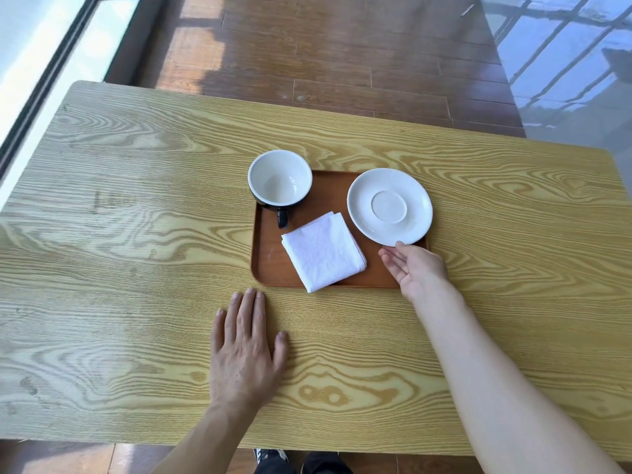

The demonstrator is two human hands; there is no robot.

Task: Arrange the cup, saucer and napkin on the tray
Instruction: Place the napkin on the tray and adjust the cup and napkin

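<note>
Pinching 1 saucer [390, 206], right [415, 270] of 2 hands; left [244, 350] flat; 1 cup [279, 177], 1 napkin [323, 251] on 1 tray [270, 254]

White saucer [390, 206], white napkin [323, 251], brown tray [270, 265] — black-and-white cup [279, 177]
</note>
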